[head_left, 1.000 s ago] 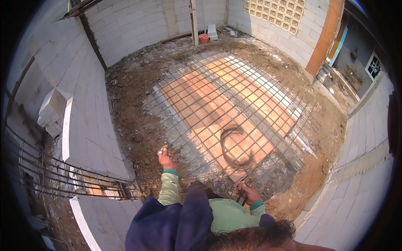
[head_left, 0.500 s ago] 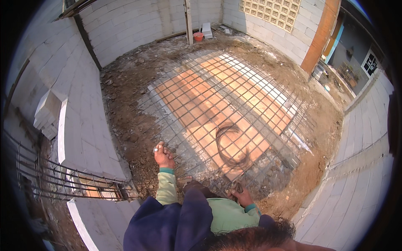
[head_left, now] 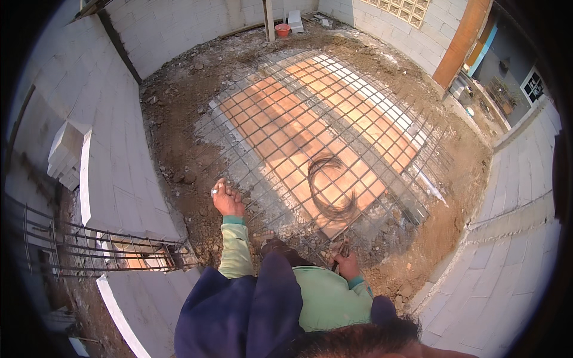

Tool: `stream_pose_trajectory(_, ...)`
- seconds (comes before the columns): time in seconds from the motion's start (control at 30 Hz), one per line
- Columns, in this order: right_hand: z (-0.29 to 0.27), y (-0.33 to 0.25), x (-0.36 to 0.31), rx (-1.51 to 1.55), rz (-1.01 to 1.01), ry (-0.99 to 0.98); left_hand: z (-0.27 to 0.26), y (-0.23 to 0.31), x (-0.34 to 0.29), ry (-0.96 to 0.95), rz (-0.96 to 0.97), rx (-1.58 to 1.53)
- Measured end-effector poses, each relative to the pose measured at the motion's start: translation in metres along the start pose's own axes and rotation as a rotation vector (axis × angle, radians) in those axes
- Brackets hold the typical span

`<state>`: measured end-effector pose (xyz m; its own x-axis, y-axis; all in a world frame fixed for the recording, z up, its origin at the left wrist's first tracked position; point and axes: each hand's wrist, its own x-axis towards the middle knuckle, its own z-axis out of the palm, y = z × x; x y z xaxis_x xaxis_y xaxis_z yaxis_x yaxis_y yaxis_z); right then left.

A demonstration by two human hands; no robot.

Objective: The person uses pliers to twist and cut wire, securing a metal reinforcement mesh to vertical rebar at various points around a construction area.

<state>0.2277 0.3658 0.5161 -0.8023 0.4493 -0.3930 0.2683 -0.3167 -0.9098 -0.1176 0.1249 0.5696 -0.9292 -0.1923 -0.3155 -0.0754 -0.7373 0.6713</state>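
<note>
My left hand [head_left: 228, 200] is raised over the rubble at the mesh's left side, fingers curled in. A small whitish spot shows at its fingers; I cannot make out what it is. Low at the near corner of the steel rebar mesh [head_left: 296, 147], my right hand [head_left: 348, 265] is closed around dark metal pincers [head_left: 341, 251], their jaws toward the bars. A loose coil of thin dark tie wire [head_left: 314, 186] lies on the mesh, just beyond my right hand. Orange-brown boards [head_left: 253, 114] show beneath the bars.
Pale block walls [head_left: 113, 173] enclose the dirt floor [head_left: 167, 128]. A rebar cage [head_left: 113, 253] sticks out at the left. A red bucket [head_left: 282, 30] stands by a post [head_left: 268, 21] at the back. A white pipe [head_left: 431, 190] lies beside the mesh at the right.
The view has tipped down, so everything sits higher in the picture. My left hand has shifted slightly left. My right hand keeps the pincers near the same mesh corner.
</note>
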Motion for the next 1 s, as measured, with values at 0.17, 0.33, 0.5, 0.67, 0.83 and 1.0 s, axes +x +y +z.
stream_pose_trajectory(0.17,0.011,-0.045,-0.005,0.285,-0.119,0.03,-0.024,-0.021,0.013,0.091,0.038,0.284)
stream_pose_trajectory(0.33,-0.008,-0.083,-0.005,0.486,-0.153,-0.063,-0.011,-0.033,-0.018,-0.184,-0.06,0.46)
stream_pose_trajectory(0.5,-0.02,-0.109,0.011,0.374,-0.168,-0.139,0.021,-0.062,-0.068,-0.415,-0.192,0.46)
stream_pose_trajectory(0.67,0.009,-0.126,0.037,0.041,-0.115,-0.077,0.04,-0.075,-0.124,-0.737,-0.284,0.662)
stream_pose_trajectory(0.83,0.029,-0.126,0.053,0.179,-0.134,-0.003,0.041,-0.09,-0.156,-0.853,-0.419,0.731)
stream_pose_trajectory(1.0,0.025,-0.106,0.054,0.192,-0.091,0.086,0.011,-0.093,-0.154,-0.805,-0.432,0.805)
